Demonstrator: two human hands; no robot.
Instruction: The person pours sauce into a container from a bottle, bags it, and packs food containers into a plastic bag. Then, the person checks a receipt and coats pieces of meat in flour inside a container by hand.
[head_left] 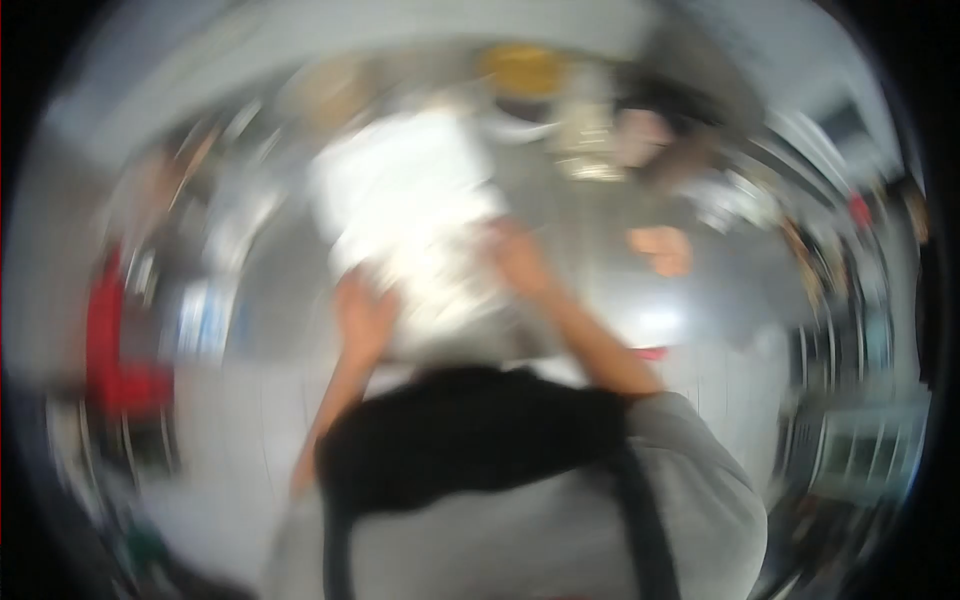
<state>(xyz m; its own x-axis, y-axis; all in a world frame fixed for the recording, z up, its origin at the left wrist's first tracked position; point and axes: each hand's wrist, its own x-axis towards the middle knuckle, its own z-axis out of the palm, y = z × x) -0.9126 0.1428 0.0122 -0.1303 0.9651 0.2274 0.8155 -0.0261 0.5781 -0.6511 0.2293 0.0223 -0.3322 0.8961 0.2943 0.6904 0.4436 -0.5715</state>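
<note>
Motion blur smears the whole view. A bright white item (410, 175), flat and squarish at its far end, lies on the grey metal table in front of me. Its near part (450, 285) looks crumpled, like a bag or sheet, but I cannot make out its kind. At its near left edge is my left hand (366, 312), touching or just over it. My right hand (517, 257) is at its right edge. The fingers of both hands are too smeared to show whether they grip it.
On the grey table (590, 265) an orange-tan piece (662, 250) lies to the right. A yellow round thing (522, 70) and a pale, clear-looking container (590, 140) stand at the back. A red object (125, 385) and a blue-and-white pack (202, 318) are at left.
</note>
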